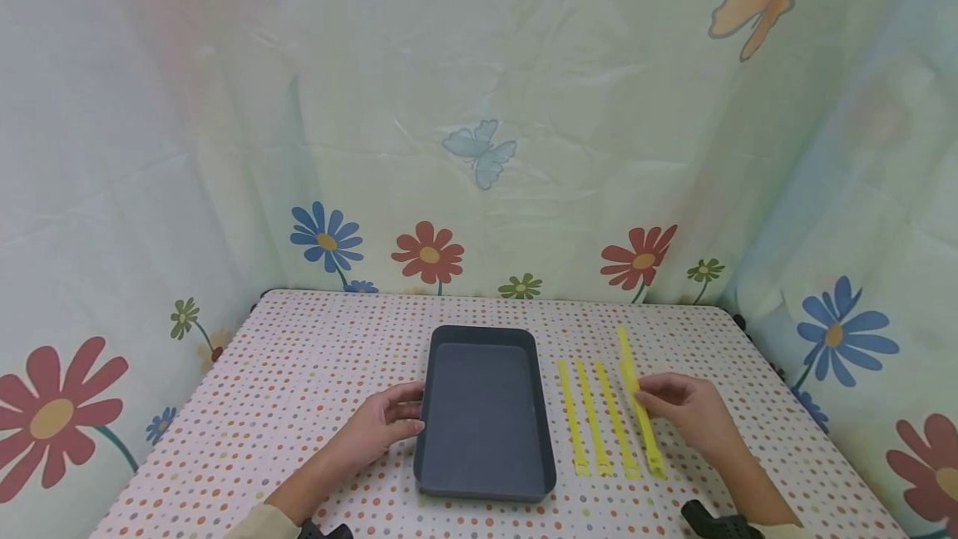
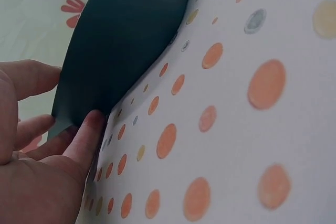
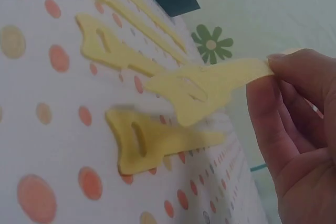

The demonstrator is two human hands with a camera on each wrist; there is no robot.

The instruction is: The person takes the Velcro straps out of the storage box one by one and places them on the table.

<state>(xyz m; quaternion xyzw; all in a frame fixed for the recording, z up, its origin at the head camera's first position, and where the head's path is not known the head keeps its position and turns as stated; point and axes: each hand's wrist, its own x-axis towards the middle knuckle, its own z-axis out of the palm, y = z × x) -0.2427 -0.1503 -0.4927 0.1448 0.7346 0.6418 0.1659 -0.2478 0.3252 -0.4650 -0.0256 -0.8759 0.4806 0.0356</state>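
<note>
In the head view my left hand point(image 1: 385, 422) is at the left side of a dark grey rectangular tray point(image 1: 486, 492), its fingertips touching the side wall. The left wrist view shows the fingers point(image 2: 86, 137) against the tray's outer wall point(image 2: 126, 35), low by the table. My right hand point(image 1: 692, 410) pinches the narrow strap of a yellow hook-and-loop cable tie point(image 3: 202, 85) between thumb and fingers. Its wide slotted head hangs over another yellow tie point(image 3: 149, 142) lying on the table. Several more yellow ties point(image 1: 586, 418) lie side by side between the tray and this hand.
The table point(image 1: 337, 339) has a white cloth with coloured dots. Behind and beside it hangs a pale curtain point(image 1: 374, 148) printed with flowers and butterflies. Black devices point(image 1: 718, 522) are strapped to both wrists.
</note>
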